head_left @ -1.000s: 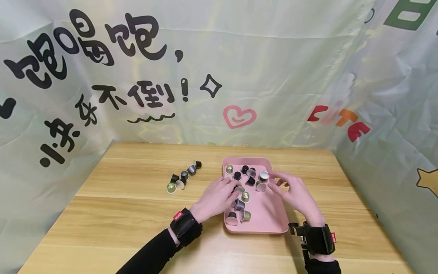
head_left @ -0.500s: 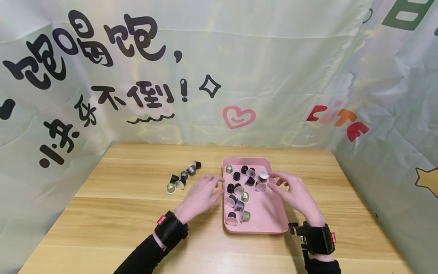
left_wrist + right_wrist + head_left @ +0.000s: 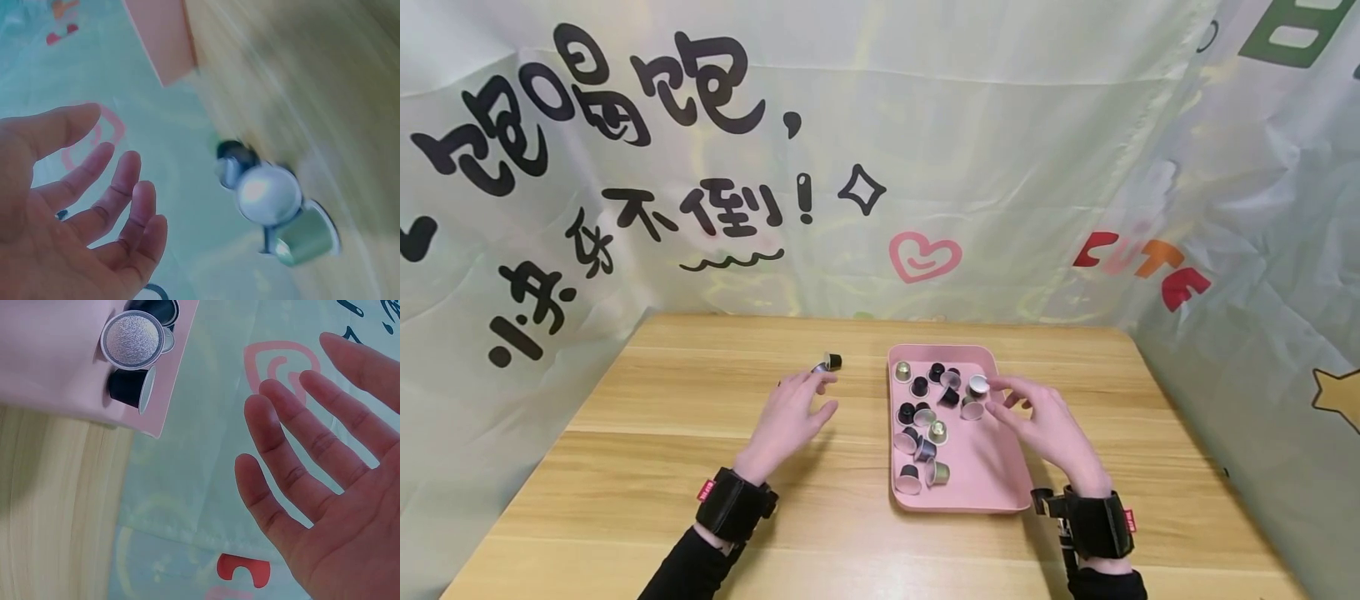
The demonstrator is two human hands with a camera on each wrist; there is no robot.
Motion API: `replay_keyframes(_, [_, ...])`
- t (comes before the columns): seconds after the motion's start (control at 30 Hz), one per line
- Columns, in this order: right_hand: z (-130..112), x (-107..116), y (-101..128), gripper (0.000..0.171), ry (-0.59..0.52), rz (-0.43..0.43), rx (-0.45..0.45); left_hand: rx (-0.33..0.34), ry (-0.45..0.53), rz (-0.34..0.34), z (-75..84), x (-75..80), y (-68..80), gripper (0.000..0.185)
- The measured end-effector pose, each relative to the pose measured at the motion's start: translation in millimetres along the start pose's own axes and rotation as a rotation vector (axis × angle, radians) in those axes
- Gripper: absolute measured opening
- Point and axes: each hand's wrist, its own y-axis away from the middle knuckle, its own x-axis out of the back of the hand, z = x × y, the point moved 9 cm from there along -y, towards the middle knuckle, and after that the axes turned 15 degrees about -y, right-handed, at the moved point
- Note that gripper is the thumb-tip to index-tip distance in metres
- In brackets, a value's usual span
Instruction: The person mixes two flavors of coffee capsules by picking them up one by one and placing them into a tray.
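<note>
Over the loose coffee capsules left of the tray hovers my left hand (image 3: 786,421), fingers relaxed and holding nothing. It hides most of that group in the head view; a black capsule (image 3: 833,361) shows past its fingertips. A green capsule (image 3: 306,237) and a silver-lidded one (image 3: 269,194) lie beside the hand in the left wrist view. My right hand (image 3: 1048,425) hangs at the right rim of the pink tray (image 3: 985,483), fingers loosely spread with nothing in them. Nearest to it in the tray are a white-lidded capsule (image 3: 978,384) and another below it (image 3: 972,408).
Several more capsules, black, grey, green and gold, lie scattered in the tray's left and back parts, among them a gold one (image 3: 937,432). The tray stands on a wooden table (image 3: 700,383). A printed cloth (image 3: 1000,167) hangs behind the table's back edge.
My left hand has moved left, out of the tray and over the loose capsules on the table, uncovering the capsules in the tray's left part. My right hand has stayed in place.
</note>
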Motion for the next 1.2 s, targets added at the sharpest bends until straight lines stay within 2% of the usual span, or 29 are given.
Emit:
replay_keyframes(0.13, [-0.1, -1.1, 0.3, 0.034, 0.004, 0.000, 0.001, 0.043, 0.002, -0.011, -14.9, -3.0, 3.6, 0.040])
replay_keyframes(0.47, [-2.0, -4.0, 0.9, 0.033, 0.001, 0.002, 0.027, 0.115, -0.116, -0.028, -38.8, -14.6, 10.2, 0.043])
replay_keyframes(0.8, [-3.4, -3.3, 0.8, 0.032, -0.002, 0.007, 0.054, 0.076, -0.229, -0.048, -41.1, -25.5, 8.7, 0.044])
replay_keyframes(1.2, [-3.4, -3.0, 0.3, 0.032, 0.003, 0.007, 0.042, 0.027, -0.288, -0.047, -40.6, -34.3, 3.1, 0.043])
